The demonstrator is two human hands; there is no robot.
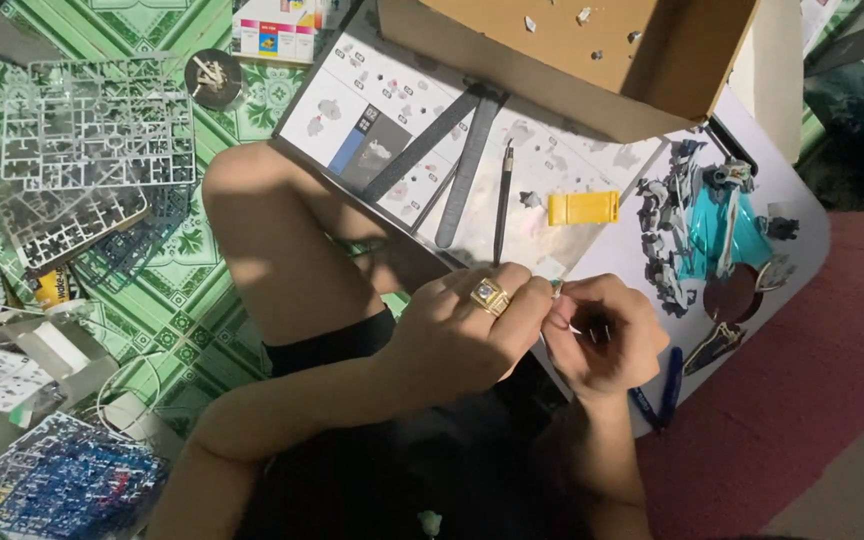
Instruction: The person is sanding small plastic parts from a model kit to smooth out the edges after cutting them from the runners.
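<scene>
Left hand (pixel 472 330) and right hand (pixel 602 335) both close on a tiny model part (pixel 559 305) at the tabletop (pixel 802 240) near edge, for steadiness.

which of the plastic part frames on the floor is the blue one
The blue part frame at the bottom left corner, lying by the person's knee; the clear frame and the dark frame lie further up.

A white board (pixel 802 225) carries an instruction sheet (pixel 392 120), files (pixel 462 170), a yellow tool (pixel 583 208) and model parts (pixel 697 235).
</scene>
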